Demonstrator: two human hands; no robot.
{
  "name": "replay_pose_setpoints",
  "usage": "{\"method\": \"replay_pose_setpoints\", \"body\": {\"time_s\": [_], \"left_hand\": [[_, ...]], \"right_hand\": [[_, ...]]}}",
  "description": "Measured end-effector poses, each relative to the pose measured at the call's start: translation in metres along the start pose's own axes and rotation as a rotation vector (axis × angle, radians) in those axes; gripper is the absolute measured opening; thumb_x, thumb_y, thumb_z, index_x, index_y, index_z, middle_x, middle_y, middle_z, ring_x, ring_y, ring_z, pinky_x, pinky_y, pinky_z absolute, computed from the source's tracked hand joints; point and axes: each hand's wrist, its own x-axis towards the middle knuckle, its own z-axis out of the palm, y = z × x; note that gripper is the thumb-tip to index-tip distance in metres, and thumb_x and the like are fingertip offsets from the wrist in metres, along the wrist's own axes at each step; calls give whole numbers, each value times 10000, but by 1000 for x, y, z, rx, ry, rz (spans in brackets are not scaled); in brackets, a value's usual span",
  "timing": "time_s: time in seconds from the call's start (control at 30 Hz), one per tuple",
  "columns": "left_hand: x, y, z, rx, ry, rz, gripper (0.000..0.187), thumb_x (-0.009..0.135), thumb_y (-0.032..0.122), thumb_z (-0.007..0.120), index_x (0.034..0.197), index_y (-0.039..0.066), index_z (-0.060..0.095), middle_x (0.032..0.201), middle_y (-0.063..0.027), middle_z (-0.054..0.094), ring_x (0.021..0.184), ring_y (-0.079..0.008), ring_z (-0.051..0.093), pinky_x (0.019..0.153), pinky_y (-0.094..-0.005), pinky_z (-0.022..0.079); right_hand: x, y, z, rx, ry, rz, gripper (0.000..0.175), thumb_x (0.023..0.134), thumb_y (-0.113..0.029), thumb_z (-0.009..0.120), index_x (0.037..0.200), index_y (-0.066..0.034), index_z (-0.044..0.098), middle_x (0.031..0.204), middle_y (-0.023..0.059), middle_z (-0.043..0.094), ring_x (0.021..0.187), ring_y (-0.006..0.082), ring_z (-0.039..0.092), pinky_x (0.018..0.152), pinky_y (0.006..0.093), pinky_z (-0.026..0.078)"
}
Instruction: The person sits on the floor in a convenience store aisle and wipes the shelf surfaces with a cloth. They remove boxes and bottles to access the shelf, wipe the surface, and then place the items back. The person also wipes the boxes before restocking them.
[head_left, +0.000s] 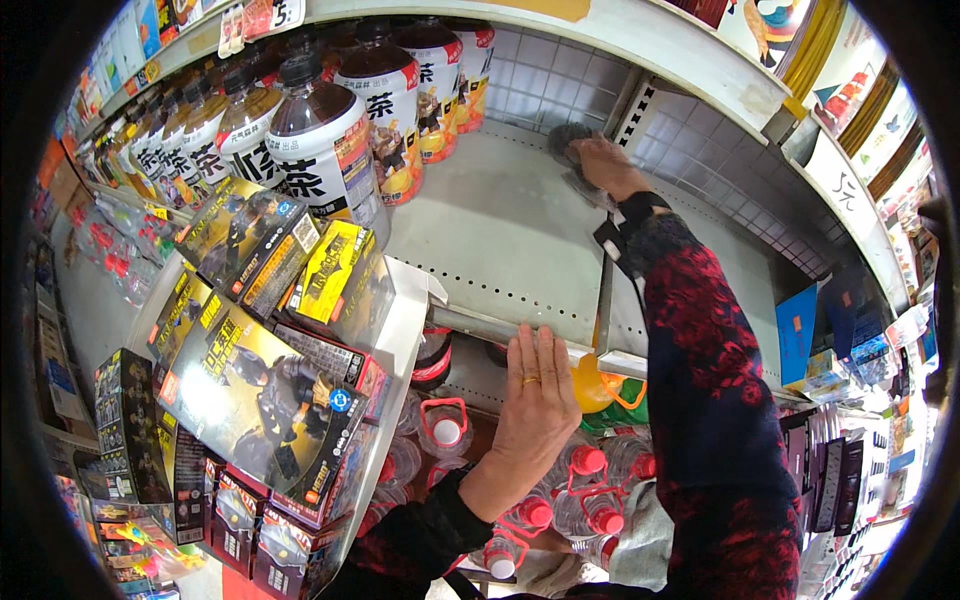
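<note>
My right hand (606, 166) reaches to the back of a grey metal shelf (495, 225), beside the slotted upright. It grips a dark grey rag (571, 142), which is blurred and pressed against the shelf surface near the mesh back. My left hand (536, 401) lies flat with its fingertips on the shelf's front edge and holds nothing; a ring is on one finger. Large bottles of dark tea (319, 142) with white labels stand in rows on the left part of the shelf.
A white display bin (405, 337) with toy boxes (262, 397) juts out at the left. Below the shelf stand several clear bottles (592, 517) with red caps and handles. Blue packages (796, 334) sit at the right. An upper shelf edge (630, 22) runs overhead.
</note>
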Motion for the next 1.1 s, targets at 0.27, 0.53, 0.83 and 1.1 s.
{"method": "replay_pose_setpoints", "body": {"time_s": [0.27,0.53,0.83,1.1], "left_hand": [[-2,2,3,80,39,18,484,760,94,482,1141,-199,423,1198,-370,427,1147,-517,405,987,-563,331],[-5,-3,4,65,63,9,453,790,104,455,1164,-151,445,1236,-298,447,1194,-450,392,1033,-503,297],[-4,0,2,195,-35,21,485,774,98,477,1207,-120,449,1292,-283,414,1235,-425,363,1058,-491,245],[-2,-7,2,124,-98,33,502,777,100,509,1217,-127,431,1292,-292,407,1235,-429,361,1062,-487,238]], "right_hand": [[-68,52,-63,221,-54,-61,521,769,-77,480,1280,-169,457,1133,171,578,1129,296,493,997,406,361],[-126,4,-63,341,-251,185,606,726,-140,524,1318,-178,405,1302,131,453,1279,310,316,1019,478,294],[-234,-77,-110,524,-26,89,576,654,-65,644,1198,-194,503,1154,262,471,1108,423,453,985,401,377],[-322,78,-103,392,144,716,523,687,-77,614,1168,-271,546,1168,154,505,1075,347,511,852,434,455]]}}
